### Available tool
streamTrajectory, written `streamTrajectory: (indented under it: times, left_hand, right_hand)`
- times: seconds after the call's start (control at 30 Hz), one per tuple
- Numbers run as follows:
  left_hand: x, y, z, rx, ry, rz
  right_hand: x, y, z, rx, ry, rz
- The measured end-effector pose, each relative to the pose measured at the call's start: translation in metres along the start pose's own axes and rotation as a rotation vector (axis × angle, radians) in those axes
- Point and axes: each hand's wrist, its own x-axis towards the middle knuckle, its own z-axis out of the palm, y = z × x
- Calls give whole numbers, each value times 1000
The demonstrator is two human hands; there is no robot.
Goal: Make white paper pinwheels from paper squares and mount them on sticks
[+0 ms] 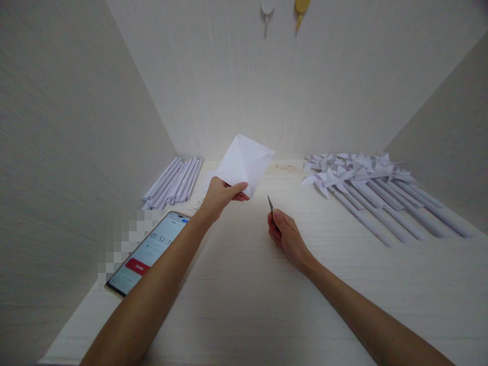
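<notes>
My left hand [227, 196] pinches a square sheet of white paper [244, 161] at its near corner, thumb on top. Crease lines run across the sheet, which is held up above the table. To the right, my right hand [284, 231] is closed around a small tool with a slim, pointed metal blade [270, 203]. The tip points up and away, apart from the paper. Its handle is hidden inside my fist, so its exact kind does not show.
Several rolled paper sticks [173, 183] lie at the back left, by small white bits [197, 204]. A phone [152, 254] showing a timer is partly under my left forearm. Several paper pinwheels [358, 175] on paper sticks lie at right. Walls enclose the table [236, 284]; two hooks [301, 7] hang behind.
</notes>
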Motion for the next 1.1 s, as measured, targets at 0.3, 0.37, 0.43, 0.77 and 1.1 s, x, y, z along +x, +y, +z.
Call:
streamTrajectory:
  times: [0.3,0.37,0.43,0.77,1.1]
  left_hand:
    - [-11,-11,21,-3,0,17]
    - [-12,-13,23,-21,-7,4]
    - [-13,-14,26,-45,-18,-11]
    - [-18,-14,32,-114,-22,-40]
    - [-18,-14,31,-121,-28,-33]
  right_hand:
    - [-1,-2,1,11,-26,1]
    - [-1,-3,2,7,-27,6]
    - [-1,-3,3,2,-32,9]
    - [0,-2,2,-32,-34,-10]
    - [0,-1,1,-27,-34,-1]
